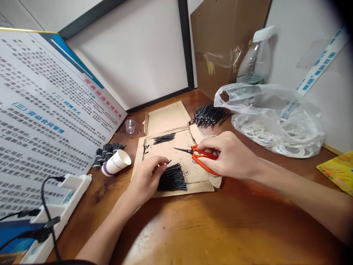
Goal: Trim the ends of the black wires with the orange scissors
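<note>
My right hand [226, 156] grips a pair of scissors [204, 156] with orange handles and dark, narrow blades pointing left over the cardboard. Between thumb and fingertips, my left hand [149, 176] pinches a short black wire [168, 162], its end poking out to the right. Just below that hand lies a dense row of black wires [173, 178] on the unfolded cardboard box [198, 180]. Farther back on the cardboard is a smaller row of black wires [164, 138]. Tiny dark scraps are scattered over the cardboard.
A big pile of black wires [211, 115] lies behind the cardboard. A plastic bag [270, 121] of white loops and a bottle [256, 59] stand right. At left are a tipped paper cup [116, 163], bundled wires [106, 152], a clear cup [130, 126] and a power strip [62, 206].
</note>
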`<act>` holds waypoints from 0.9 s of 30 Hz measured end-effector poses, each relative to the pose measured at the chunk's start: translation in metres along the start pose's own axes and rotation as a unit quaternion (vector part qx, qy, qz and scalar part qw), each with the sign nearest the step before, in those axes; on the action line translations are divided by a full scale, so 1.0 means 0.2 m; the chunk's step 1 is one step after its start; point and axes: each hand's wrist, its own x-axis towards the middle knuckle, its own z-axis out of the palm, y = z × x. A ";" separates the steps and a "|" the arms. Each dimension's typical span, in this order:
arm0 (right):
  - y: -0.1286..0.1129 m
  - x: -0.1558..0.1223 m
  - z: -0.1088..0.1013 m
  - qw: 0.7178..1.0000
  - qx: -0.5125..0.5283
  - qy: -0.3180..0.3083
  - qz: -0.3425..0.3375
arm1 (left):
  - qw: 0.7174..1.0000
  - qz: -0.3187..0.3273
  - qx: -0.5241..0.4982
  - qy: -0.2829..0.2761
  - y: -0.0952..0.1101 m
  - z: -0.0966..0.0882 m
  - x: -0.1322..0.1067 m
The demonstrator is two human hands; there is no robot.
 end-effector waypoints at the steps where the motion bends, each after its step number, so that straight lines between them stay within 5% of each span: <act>1: 0.00 0.00 0.00 1.000 -0.002 0.000 -0.002 | 1.000 0.005 -0.004 0.005 0.00 0.00 0.00; 27: -0.09 -0.04 0.03 0.995 0.022 -0.093 -0.023 | 0.969 -0.047 -0.242 -0.026 0.11 -0.02 -0.05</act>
